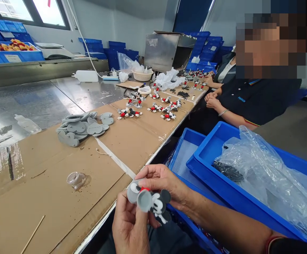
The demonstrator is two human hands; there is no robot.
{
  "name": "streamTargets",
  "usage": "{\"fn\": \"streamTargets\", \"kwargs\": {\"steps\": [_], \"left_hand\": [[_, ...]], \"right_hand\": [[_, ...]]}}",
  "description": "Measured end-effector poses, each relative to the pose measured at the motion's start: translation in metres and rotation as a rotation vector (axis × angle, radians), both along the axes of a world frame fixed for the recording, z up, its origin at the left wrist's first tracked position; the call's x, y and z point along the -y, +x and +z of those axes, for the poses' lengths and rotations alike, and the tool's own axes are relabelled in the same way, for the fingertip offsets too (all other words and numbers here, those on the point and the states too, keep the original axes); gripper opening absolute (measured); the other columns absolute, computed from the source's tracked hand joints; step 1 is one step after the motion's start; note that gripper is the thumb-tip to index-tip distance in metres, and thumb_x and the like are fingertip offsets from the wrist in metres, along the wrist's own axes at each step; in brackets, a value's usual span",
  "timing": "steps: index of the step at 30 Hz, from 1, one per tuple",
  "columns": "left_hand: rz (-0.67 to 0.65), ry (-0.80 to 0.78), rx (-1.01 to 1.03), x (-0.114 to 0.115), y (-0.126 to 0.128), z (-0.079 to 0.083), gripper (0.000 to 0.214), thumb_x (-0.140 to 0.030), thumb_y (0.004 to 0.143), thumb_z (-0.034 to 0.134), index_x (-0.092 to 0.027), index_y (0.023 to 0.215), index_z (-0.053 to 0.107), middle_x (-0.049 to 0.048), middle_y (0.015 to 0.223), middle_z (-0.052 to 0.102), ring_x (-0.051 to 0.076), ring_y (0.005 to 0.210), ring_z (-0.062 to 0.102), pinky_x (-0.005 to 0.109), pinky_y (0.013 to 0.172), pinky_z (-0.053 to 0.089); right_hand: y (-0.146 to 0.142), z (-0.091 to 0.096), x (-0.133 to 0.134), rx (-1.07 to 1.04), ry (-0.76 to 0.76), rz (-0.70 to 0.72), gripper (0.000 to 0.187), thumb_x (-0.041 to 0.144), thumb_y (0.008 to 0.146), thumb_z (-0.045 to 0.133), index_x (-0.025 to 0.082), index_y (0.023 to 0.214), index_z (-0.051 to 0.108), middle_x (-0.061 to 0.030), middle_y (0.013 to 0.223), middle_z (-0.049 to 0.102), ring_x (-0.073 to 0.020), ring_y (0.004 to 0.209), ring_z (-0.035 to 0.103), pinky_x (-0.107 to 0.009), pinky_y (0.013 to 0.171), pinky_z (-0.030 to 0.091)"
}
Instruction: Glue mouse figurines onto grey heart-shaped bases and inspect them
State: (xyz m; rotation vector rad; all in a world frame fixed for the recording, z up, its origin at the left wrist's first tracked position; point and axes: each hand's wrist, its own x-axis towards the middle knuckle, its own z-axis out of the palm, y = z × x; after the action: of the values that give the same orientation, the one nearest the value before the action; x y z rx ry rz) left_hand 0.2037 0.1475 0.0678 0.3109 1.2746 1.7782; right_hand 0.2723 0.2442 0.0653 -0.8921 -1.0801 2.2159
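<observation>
Mouse figurine (157, 204) with a grey lobed piece (144, 201) is held up just off the near long edge of the desk (47, 197). Left hand (131, 222) curled closed around it from below, thumb at the grey disc's rim; right hand (161, 183) pinched shut at the upper end. Looks like a fit-up of figure to grey part; can't tell if they're joined.

To do it well: brace the grey part in the left, press square with the right thumb, stay off the ears, check for tilt. I'd work over the desk so a drop lands on cardboard.

Writing: blue lettering on the co-worker's dark shirt (270, 98), not surely legible. White label (12, 58) on the bin by the wall, too small to read.
</observation>
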Motion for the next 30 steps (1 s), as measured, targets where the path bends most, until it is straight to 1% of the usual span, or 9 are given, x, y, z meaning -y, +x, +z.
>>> {"fn": "streamTargets", "kwargs": {"steps": [3, 6, 9, 11, 14, 17, 20, 26, 30], "left_hand": [[0.047, -0.001, 0.01, -0.0002, 0.0007, 0.0021, 0.038, -0.046, 0.068, 0.082, -0.016, 0.08, 0.061, -0.0057, 0.058, 0.055, 0.005, 0.042, 0.045, 0.013, 0.041, 0.039], [0.038, -0.014, 0.027, 0.0011, 0.0013, 0.0022, 0.038, -0.043, 0.064, 0.084, -0.016, 0.08, 0.062, -0.0047, 0.061, 0.058, 0.007, 0.044, 0.049, 0.015, 0.041, 0.043], [0.037, -0.005, 0.02, 0.002, 0.0027, 0.0023, 0.039, -0.046, 0.067, 0.083, -0.017, 0.085, 0.064, -0.0039, 0.064, 0.059, 0.008, 0.045, 0.051, 0.016, 0.041, 0.045], [0.058, 0.016, 0.019, 0.0018, 0.0036, 0.0034, 0.036, -0.045, 0.069, 0.081, -0.017, 0.081, 0.063, -0.005, 0.061, 0.057, 0.006, 0.043, 0.048, 0.014, 0.041, 0.043], [0.081, 0.025, 0.022, 0.0013, 0.0041, 0.0047, 0.032, -0.04, 0.069, 0.081, -0.016, 0.075, 0.061, -0.0059, 0.059, 0.056, 0.004, 0.042, 0.046, 0.012, 0.041, 0.042], [0.062, 0.012, 0.016, 0.0019, 0.0044, 0.0038, 0.033, -0.041, 0.068, 0.082, -0.017, 0.08, 0.063, -0.0049, 0.063, 0.058, 0.007, 0.045, 0.05, 0.015, 0.041, 0.045], [0.041, 0.027, 0.002, 0.0023, 0.0052, 0.0026, 0.034, -0.044, 0.071, 0.08, -0.017, 0.085, 0.064, -0.0048, 0.065, 0.059, 0.008, 0.045, 0.05, 0.017, 0.04, 0.047], [0.068, 0.028, 0.006, 0.0011, 0.0058, 0.0048, 0.031, -0.041, 0.071, 0.08, -0.016, 0.075, 0.061, -0.0063, 0.06, 0.054, 0.004, 0.044, 0.046, 0.013, 0.041, 0.042], [0.034, 0.009, 0.002, 0.0022, 0.0051, 0.0042, 0.032, -0.04, 0.07, 0.08, -0.017, 0.084, 0.063, -0.0048, 0.064, 0.059, 0.008, 0.045, 0.05, 0.017, 0.041, 0.047]], "right_hand": [[-0.0004, 0.0022, 0.002, 0.006, -0.011, 0.013, 0.039, 0.032, 0.056, 0.091, 0.009, 0.08, 0.069, -0.0051, 0.071, 0.071, -0.0111, 0.061, 0.061, -0.023, 0.061, 0.045], [-0.0002, 0.0023, 0.0024, 0.011, -0.017, 0.017, 0.039, 0.031, 0.055, 0.091, 0.009, 0.08, 0.069, -0.0045, 0.07, 0.07, -0.0103, 0.058, 0.06, -0.022, 0.06, 0.044], [0.0001, 0.0033, 0.0027, 0.008, -0.015, 0.016, 0.037, 0.031, 0.057, 0.089, 0.009, 0.08, 0.07, -0.0041, 0.071, 0.07, -0.0103, 0.059, 0.06, -0.022, 0.06, 0.044], [0.0001, 0.0043, 0.0034, 0.004, -0.011, 0.019, 0.036, 0.031, 0.058, 0.089, 0.01, 0.079, 0.07, -0.0032, 0.071, 0.07, -0.01, 0.06, 0.06, -0.022, 0.061, 0.044], [0.0002, 0.0038, 0.004, 0.009, -0.012, 0.024, 0.038, 0.031, 0.057, 0.09, 0.01, 0.08, 0.069, -0.0038, 0.072, 0.07, -0.0103, 0.06, 0.061, -0.022, 0.06, 0.043], [0.0008, 0.0013, 0.003, 0.007, -0.012, 0.026, 0.039, 0.031, 0.056, 0.09, 0.01, 0.08, 0.07, -0.0044, 0.071, 0.07, -0.0105, 0.06, 0.06, -0.022, 0.06, 0.043], [0.0019, 0.0003, 0.0018, -0.007, 0.011, 0.022, 0.035, 0.031, 0.059, 0.088, 0.01, 0.08, 0.07, -0.004, 0.072, 0.07, -0.0102, 0.06, 0.06, -0.022, 0.06, 0.044], [0.0029, 0.0004, 0.0023, -0.012, 0.005, 0.036, 0.036, 0.031, 0.059, 0.088, 0.01, 0.081, 0.07, -0.0043, 0.071, 0.07, -0.0106, 0.06, 0.061, -0.022, 0.06, 0.044], [0.0024, -0.0011, 0.0015, -0.005, 0.008, 0.032, 0.035, 0.031, 0.059, 0.088, 0.01, 0.081, 0.07, -0.0039, 0.072, 0.07, -0.01, 0.06, 0.06, -0.022, 0.059, 0.043]]}}
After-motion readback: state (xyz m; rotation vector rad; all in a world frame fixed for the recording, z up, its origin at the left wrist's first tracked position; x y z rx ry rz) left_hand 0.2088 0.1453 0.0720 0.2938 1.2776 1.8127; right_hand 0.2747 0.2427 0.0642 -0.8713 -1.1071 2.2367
